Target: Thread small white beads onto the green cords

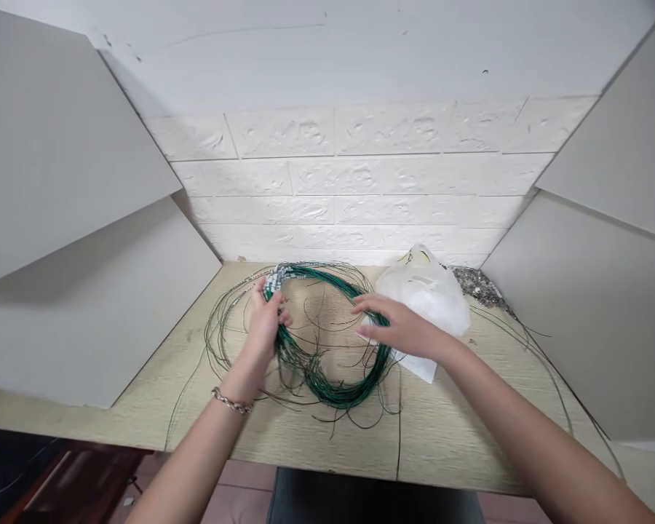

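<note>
A thick coil of green thin cord (345, 395) lies on the table as a loose ring, with many stray ends curling out of it. My left hand (264, 320) is closed around the coil's left side, just below a bunch of small white pieces (276, 279) that I cannot make out clearly. Over the right side of the ring, my right hand (390, 324) has its thumb and fingers apart. Whether its fingers touch the strands I cannot tell. Looser loops of thin cord (214, 327) spread out to the left of the coil.
A white translucent plastic bag (429, 295) rests behind my right hand, with a white paper (419, 366) near it. A dark, glittery heap (477, 286) sits in the back right corner. Grey panels (142, 291) flank the wooden table (453, 429); a white brick-patterned wall (332, 178) stands behind.
</note>
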`<state>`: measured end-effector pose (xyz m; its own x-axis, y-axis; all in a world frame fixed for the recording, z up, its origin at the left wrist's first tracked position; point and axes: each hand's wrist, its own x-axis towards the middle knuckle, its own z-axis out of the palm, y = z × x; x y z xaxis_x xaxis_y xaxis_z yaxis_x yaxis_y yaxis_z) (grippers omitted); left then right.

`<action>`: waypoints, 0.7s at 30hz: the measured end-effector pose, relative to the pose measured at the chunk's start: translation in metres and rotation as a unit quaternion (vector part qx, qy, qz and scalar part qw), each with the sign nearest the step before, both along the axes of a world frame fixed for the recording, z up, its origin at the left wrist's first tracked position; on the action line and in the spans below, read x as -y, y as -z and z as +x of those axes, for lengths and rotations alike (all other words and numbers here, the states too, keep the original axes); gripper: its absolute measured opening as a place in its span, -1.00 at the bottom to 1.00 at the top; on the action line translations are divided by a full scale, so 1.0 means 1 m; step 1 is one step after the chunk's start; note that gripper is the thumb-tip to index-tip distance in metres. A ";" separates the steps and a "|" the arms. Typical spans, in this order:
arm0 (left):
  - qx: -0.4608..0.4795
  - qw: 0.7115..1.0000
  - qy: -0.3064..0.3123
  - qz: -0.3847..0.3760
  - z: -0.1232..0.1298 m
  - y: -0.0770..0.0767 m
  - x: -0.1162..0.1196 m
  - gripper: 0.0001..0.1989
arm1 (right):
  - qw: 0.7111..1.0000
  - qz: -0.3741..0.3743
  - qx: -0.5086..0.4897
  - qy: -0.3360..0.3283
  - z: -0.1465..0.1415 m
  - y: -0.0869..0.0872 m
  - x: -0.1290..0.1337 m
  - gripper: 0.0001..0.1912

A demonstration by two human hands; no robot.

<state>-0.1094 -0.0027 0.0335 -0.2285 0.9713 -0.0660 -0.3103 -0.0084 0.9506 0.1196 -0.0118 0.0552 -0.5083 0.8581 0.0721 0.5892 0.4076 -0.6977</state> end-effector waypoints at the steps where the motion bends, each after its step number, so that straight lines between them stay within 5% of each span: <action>1: -0.005 1.000 -0.012 0.016 0.011 0.001 0.007 -0.50 | 0.998 0.002 -0.051 0.039 -0.009 -0.002 -0.004 -0.69; 5: 0.012 0.994 -0.079 0.072 0.037 -0.007 0.025 -0.54 | 0.989 -0.054 -0.131 0.035 -0.043 -0.004 -0.009 -0.61; 11: 0.093 0.965 -0.193 0.154 0.028 -0.050 0.026 -0.58 | 0.981 -0.069 -0.077 -0.161 -0.053 -0.005 0.020 -0.27; 13: 0.104 0.950 -0.218 0.198 0.024 -0.063 0.027 -0.61 | 0.988 -0.011 -0.023 -0.150 -0.051 0.002 0.027 -0.20; 16: 0.110 0.938 -0.231 0.234 0.029 -0.071 0.030 -0.64 | 0.994 0.060 0.011 -0.094 -0.042 0.014 0.028 -0.36; 21: 0.057 0.955 -0.193 0.216 0.058 -0.055 0.040 -0.80 | 0.979 0.023 -0.203 -0.014 -0.013 0.000 0.029 -0.60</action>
<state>-0.0514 -0.0431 0.0884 -0.5909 0.7582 0.2756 -0.3060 -0.5267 0.7931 0.1067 -0.0411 0.0553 -0.4538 0.8351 0.3109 0.2544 0.4558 -0.8529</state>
